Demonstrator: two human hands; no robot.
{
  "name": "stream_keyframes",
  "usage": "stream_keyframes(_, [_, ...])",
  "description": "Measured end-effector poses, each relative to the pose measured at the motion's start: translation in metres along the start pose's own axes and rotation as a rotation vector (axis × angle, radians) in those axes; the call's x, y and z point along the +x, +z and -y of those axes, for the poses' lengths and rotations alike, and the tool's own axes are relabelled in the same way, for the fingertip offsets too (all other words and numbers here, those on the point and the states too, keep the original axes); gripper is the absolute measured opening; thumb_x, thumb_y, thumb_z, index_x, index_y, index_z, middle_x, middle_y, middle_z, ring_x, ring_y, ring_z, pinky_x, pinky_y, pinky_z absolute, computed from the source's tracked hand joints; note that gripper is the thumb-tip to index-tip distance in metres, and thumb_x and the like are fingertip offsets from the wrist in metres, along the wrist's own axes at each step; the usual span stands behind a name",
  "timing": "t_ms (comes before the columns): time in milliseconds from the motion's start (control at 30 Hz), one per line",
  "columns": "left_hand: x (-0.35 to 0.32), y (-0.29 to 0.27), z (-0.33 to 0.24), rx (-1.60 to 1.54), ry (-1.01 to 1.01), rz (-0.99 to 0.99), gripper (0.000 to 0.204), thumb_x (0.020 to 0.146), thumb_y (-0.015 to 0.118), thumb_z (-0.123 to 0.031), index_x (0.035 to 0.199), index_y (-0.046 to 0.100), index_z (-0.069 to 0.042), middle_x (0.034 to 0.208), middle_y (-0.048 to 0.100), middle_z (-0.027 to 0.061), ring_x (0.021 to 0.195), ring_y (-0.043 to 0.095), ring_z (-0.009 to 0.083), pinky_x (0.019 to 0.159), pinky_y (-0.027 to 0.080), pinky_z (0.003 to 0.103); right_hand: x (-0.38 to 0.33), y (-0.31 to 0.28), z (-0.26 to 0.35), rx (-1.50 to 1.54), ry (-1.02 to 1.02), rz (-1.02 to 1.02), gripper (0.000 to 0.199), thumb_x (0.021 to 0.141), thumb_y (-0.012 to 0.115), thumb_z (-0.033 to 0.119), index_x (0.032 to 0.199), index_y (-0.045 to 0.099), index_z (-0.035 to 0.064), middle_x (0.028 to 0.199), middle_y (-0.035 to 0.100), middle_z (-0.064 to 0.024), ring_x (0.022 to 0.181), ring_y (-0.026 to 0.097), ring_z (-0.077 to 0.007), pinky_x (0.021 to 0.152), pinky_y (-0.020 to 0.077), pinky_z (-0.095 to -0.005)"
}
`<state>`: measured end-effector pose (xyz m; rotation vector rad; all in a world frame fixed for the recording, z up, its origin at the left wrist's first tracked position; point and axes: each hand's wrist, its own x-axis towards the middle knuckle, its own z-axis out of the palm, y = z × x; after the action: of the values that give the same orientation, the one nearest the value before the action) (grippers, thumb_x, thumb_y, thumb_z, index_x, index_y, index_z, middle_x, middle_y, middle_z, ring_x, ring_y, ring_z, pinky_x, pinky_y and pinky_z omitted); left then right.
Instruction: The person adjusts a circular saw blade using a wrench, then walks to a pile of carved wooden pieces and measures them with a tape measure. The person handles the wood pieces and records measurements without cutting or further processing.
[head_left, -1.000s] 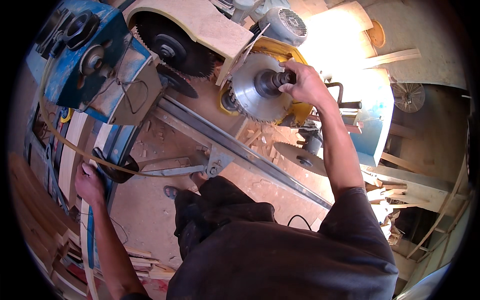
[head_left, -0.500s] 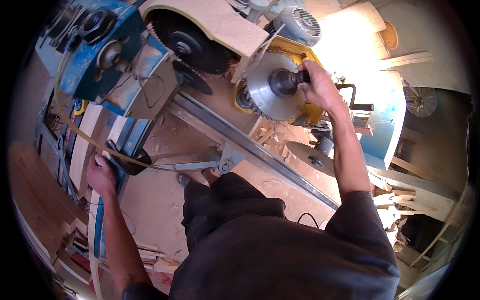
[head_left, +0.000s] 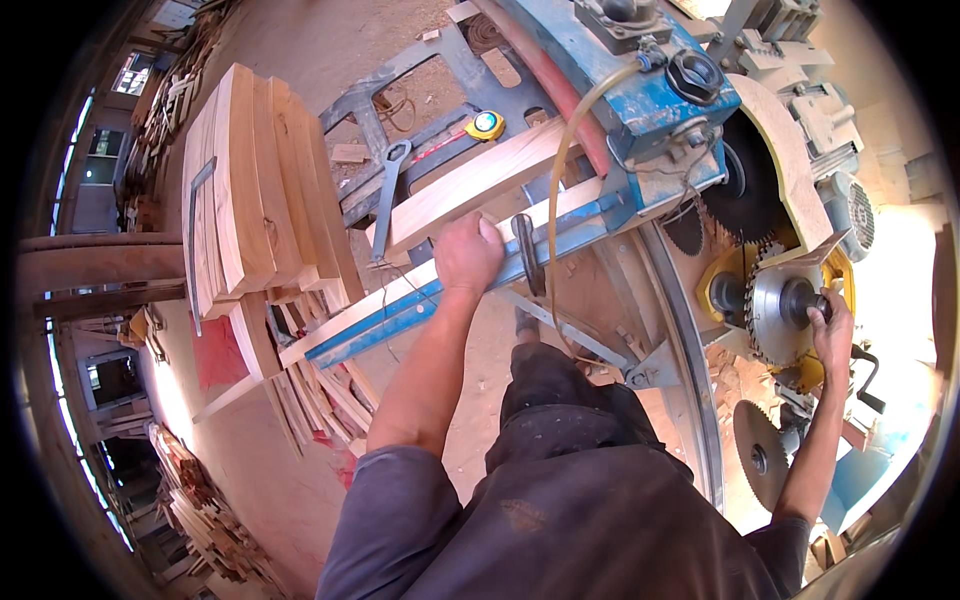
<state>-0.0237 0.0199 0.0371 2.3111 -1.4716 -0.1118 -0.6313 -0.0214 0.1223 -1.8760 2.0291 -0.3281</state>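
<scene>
My left hand (head_left: pixel 470 252) is closed over a long pale wooden strip (head_left: pixel 408 284) lying along a blue metal rail (head_left: pixel 375 328). Just right of that fist a black handle (head_left: pixel 528 255) sticks up from the rail. At the far right my right hand (head_left: pixel 832 328) wraps round the dark end of a spindle, at the hub of a toothed saw blade (head_left: pixel 770 318) on a yellow-housed machine. Below that blade is a second, darker circular saw blade (head_left: pixel 757 455). A thick pale plank (head_left: pixel 480 185) lies beyond the strip, with a large wrench (head_left: pixel 391 195) at its left end.
A blue machine head (head_left: pixel 650 105) with a hose stands at upper right, near a large guarded dark blade (head_left: pixel 745 180). Curved boards (head_left: pixel 265 180) are stacked at left. A yellow tape measure (head_left: pixel 485 125) lies on a grey frame. A curved metal track (head_left: pixel 690 370) crosses right of my legs.
The view has swung left, so the machines now sit farther right and the stacked boards show. My right hand stays at the blade hub; my left hand stays by the strip and black handle.
</scene>
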Motion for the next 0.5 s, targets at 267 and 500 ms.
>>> stream_keyframes(267, [0.005, -0.010, -0.008, -0.066, -0.009, 0.054, 0.023, 0.091, 0.056, -0.020, 0.087, 0.071, -0.003, 0.089, 0.070, 0.0248, 0.086, 0.066, 0.0450, 0.078, 0.053, 0.057, 0.006, 0.002, 0.012, -0.051, 0.053, -0.056, 0.035, 0.084, 0.073, -0.003, 0.118, 0.064, -0.0024, 0.096, 0.071, -0.0195, 0.093, 0.070, -0.0340, 0.087, 0.0539, -0.0391])
stream_keyframes(500, [0.002, 0.001, 0.011, -0.218, 0.123, 0.020, 0.015, 0.088, 0.059, -0.016, 0.086, 0.067, -0.003, 0.083, 0.067, 0.0216, 0.083, 0.065, 0.0421, 0.075, 0.052, 0.056, 0.020, 0.013, 0.000, -0.156, 0.178, -0.111, 0.036, 0.093, 0.071, 0.018, 0.121, 0.067, -0.0040, 0.102, 0.074, -0.0240, 0.096, 0.072, -0.0376, 0.089, 0.0538, -0.0428])
